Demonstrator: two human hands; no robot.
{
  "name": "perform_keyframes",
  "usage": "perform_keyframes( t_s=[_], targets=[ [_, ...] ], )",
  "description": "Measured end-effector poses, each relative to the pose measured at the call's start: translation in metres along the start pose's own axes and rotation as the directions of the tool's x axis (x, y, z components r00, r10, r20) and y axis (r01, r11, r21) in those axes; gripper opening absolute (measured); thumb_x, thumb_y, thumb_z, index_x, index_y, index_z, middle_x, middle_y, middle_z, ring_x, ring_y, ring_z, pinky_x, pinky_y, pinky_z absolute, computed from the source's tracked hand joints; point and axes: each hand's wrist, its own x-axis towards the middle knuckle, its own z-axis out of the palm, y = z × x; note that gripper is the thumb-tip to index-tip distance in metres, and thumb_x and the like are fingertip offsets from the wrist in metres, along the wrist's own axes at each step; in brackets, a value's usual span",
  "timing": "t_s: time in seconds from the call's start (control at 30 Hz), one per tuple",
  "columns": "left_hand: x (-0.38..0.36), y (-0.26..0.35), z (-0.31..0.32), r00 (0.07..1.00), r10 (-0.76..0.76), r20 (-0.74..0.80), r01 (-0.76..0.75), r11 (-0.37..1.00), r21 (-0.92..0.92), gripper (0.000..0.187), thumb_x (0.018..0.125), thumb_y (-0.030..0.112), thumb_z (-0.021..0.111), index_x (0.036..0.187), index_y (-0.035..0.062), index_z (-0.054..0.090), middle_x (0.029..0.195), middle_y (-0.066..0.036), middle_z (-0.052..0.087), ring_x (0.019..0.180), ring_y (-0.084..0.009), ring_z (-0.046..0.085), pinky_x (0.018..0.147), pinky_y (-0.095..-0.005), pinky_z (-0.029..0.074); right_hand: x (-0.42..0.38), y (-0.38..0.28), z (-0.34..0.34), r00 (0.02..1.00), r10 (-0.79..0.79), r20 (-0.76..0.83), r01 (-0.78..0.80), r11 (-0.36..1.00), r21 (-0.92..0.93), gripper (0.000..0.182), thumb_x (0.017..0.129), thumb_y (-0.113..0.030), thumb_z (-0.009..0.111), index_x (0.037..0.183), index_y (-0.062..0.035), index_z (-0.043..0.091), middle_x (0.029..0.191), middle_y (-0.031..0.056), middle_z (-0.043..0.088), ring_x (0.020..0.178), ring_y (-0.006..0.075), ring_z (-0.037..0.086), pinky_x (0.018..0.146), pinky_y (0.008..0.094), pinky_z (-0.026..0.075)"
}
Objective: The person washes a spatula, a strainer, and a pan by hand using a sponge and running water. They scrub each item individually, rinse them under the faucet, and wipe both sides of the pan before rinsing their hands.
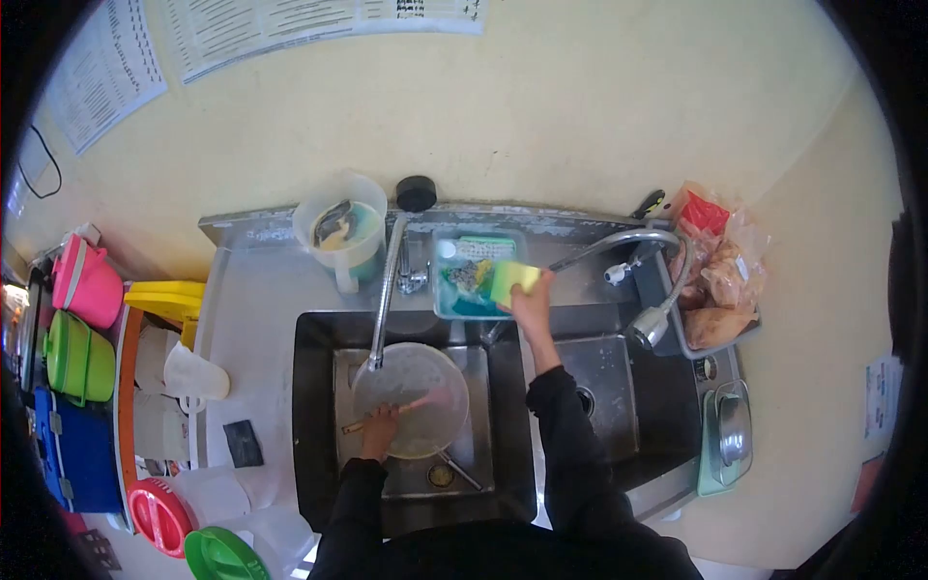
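My left hand (380, 431) is closed round the handle of a spatula (425, 400) with a pinkish blade, over a round translucent bowl (447, 425) in the left sink basin. In my right hand (532, 305) is a yellow-green sponge (510, 283), held at the right side of a clear tub (454, 305). The tub stands behind the sink and holds blue-green liquid and scrubbing pads. A metal faucet spout (381, 324) reaches over the bowl. Beside the bowl, a metal-handled utensil (462, 471) lies near the drain.
A large pitcher (343, 259) stands behind the left basin. Right of it is a black round object (416, 193). A hose faucet (650, 327) arches over the right basin (599, 387). Bagged items fill a grey bin (698, 350). A white jug (196, 375) stands left.
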Motion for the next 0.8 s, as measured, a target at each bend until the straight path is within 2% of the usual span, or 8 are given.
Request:
perform_keyframes(
  t_s=[0.1, 0.2, 0.23, 0.27, 0.33, 0.37, 0.5, 0.8],
  targets=[
    [0.001, 0.013, -0.076, 0.985, -0.108, 0.132, 0.128, 0.980, -0.154, 0.028, 0.086, 0.015, 0.048, 0.112, 0.0092, 0.055, 0.087, -0.010, 0.061, 0.081, -0.0283, 0.060, 0.068, -0.0394, 0.050, -0.055, -0.017, -0.020, 0.994, -0.100, 0.049, 0.063, 0.867, 0.494, 0.053, 0.078, 0.009, 0.041, 0.128, -0.0016, 0.029, 0.119, 0.0150, 0.045, 0.103, 0.0232, 0.054, 0.081, 0.0369, 0.054],
    [-0.005, 0.028, -0.126, 0.950, -0.196, 0.243, 0.299, 0.795, -0.527, 0.024, 0.090, 0.017, 0.045, 0.108, 0.0039, 0.056, 0.080, -0.012, 0.062, 0.067, -0.0298, 0.060, 0.062, -0.0385, 0.048, -0.093, 0.038, -0.028, 0.987, -0.157, 0.040, 0.130, 0.915, 0.383, 0.054, 0.075, 0.012, 0.043, 0.127, -0.0022, 0.036, 0.119, 0.0125, 0.047, 0.106, 0.0240, 0.052, 0.086, 0.0354, 0.050],
    [-0.010, 0.037, -0.140, 0.959, -0.221, 0.178, 0.282, 0.671, -0.686, 0.024, 0.091, 0.018, 0.045, 0.106, 0.0020, 0.057, 0.077, -0.011, 0.062, 0.062, -0.0279, 0.059, 0.060, -0.0373, 0.048, -0.112, 0.060, -0.024, 0.950, -0.311, -0.025, 0.311, 0.950, 0.000, 0.048, 0.073, 0.011, 0.046, 0.119, -0.0035, 0.044, 0.115, 0.0118, 0.049, 0.105, 0.0244, 0.052, 0.091, 0.0340, 0.043],
    [-0.016, 0.048, -0.153, 0.960, -0.252, 0.119, 0.239, 0.523, -0.818, 0.025, 0.093, 0.019, 0.045, 0.104, 0.0001, 0.057, 0.074, -0.011, 0.062, 0.058, -0.0261, 0.058, 0.058, -0.0360, 0.047, -0.130, 0.079, -0.015, 0.927, -0.375, -0.020, 0.375, 0.927, 0.015, 0.043, 0.073, 0.009, 0.048, 0.114, -0.0041, 0.045, 0.110, 0.0122, 0.051, 0.104, 0.0248, 0.051, 0.092, 0.0331, 0.039],
    [-0.024, 0.069, -0.199, 0.924, -0.229, 0.308, 0.350, 0.177, -0.920, 0.027, 0.094, 0.022, 0.045, 0.102, -0.0009, 0.057, 0.069, -0.007, 0.058, 0.056, -0.0190, 0.054, 0.055, -0.0323, 0.043, -0.177, 0.076, -0.006, 0.947, -0.280, 0.160, 0.285, 0.959, -0.008, 0.034, 0.075, -0.001, 0.059, 0.105, -0.0039, 0.044, 0.111, 0.0171, 0.049, 0.105, 0.0266, 0.049, 0.092, 0.0358, 0.038],
    [-0.026, 0.077, -0.213, 0.900, -0.193, 0.391, 0.397, -0.005, -0.918, 0.028, 0.095, 0.023, 0.044, 0.101, -0.0014, 0.057, 0.067, -0.005, 0.056, 0.056, -0.0154, 0.051, 0.054, -0.0305, 0.042, -0.191, 0.080, 0.002, 0.860, -0.468, 0.202, 0.488, 0.871, -0.058, 0.035, 0.076, -0.010, 0.064, 0.104, -0.0046, 0.043, 0.116, 0.0211, 0.045, 0.106, 0.0318, 0.046, 0.093, 0.0410, 0.035],
    [-0.040, 0.101, -0.217, 0.912, -0.188, 0.364, 0.359, -0.058, -0.931, 0.031, 0.096, 0.025, 0.042, 0.103, -0.0015, 0.056, 0.060, 0.001, 0.045, 0.055, -0.0075, 0.041, 0.049, -0.0248, 0.036, -0.230, 0.088, 0.018, 0.767, -0.521, 0.376, 0.634, 0.706, -0.315, 0.033, 0.080, -0.023, 0.063, 0.100, -0.0033, 0.045, 0.113, 0.0240, 0.041, 0.108, 0.0397, 0.034, 0.092, 0.0522, 0.025],
    [-0.074, 0.112, -0.271, 0.919, -0.256, 0.301, 0.314, 0.009, -0.949, 0.027, 0.096, 0.022, 0.043, 0.104, -0.0007, 0.056, 0.059, 0.001, 0.044, 0.054, -0.0090, 0.041, 0.049, -0.0271, 0.035, -0.165, 0.062, 0.022, 0.758, -0.564, 0.328, 0.635, 0.523, -0.568, 0.036, 0.073, -0.011, 0.065, 0.103, -0.0024, 0.046, 0.102, 0.0236, 0.043, 0.098, 0.0414, 0.040, 0.084, 0.0497, 0.033]
  ],
)
